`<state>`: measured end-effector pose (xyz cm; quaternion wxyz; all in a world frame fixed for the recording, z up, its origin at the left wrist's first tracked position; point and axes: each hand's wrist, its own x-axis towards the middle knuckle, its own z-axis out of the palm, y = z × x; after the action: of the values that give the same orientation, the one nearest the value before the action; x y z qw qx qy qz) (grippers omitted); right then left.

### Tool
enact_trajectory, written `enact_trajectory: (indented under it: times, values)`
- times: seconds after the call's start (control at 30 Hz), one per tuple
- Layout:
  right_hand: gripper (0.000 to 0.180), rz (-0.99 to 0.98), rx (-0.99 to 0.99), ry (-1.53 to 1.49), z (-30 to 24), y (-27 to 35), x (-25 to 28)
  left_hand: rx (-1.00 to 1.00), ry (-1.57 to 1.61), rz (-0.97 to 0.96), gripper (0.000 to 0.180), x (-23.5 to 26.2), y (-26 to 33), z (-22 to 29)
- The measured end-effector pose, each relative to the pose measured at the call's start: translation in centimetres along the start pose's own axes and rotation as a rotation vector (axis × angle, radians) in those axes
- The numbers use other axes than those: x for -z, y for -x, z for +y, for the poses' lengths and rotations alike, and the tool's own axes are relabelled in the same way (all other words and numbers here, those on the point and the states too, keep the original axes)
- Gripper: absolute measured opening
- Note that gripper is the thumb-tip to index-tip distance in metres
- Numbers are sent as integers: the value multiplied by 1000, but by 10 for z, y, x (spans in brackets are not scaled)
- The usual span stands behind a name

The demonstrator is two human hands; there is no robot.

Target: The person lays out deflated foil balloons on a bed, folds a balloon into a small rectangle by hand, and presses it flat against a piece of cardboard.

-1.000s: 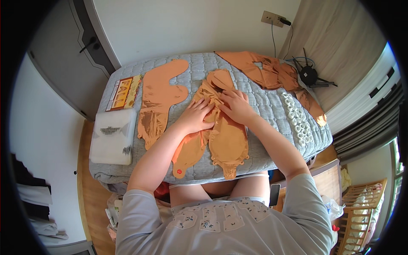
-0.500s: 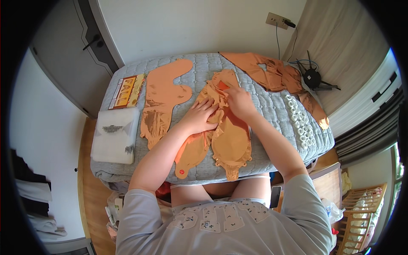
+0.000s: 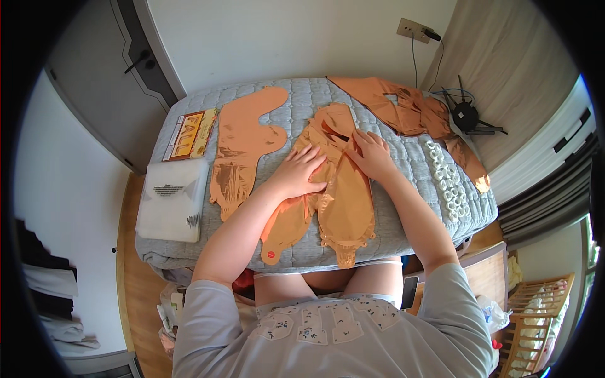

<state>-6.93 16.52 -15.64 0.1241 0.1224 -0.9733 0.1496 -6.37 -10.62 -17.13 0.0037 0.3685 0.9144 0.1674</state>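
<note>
While both hands press flat, left hand (image 3: 299, 173) and right hand (image 3: 372, 153) spread on the deflated foil balloon (image 3: 343, 195) near the bed's (image 3: 403, 217) front edge, smoothing looks underway; next likely folds it.

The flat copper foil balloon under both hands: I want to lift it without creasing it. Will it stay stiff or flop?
The foil balloon lies flat and wrinkled on the quilt, so it probably flops. It looks thin, likely light. Its glossy surface may slide under the left hand and right hand.
</note>
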Motion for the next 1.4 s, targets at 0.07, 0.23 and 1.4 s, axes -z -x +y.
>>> enact_trajectory:
  times: [0.07,0.23,1.4]
  values:
    - [64,7,7,86,-5,0,0,-1,-15,7,85,-1,0,0]
    - [62,-16,7,120,-15,1,1,-10,1,13,87,-1,0,-2]
    - [59,-26,32,-98,0,14,6,21,-27,3,91,2,0,2]
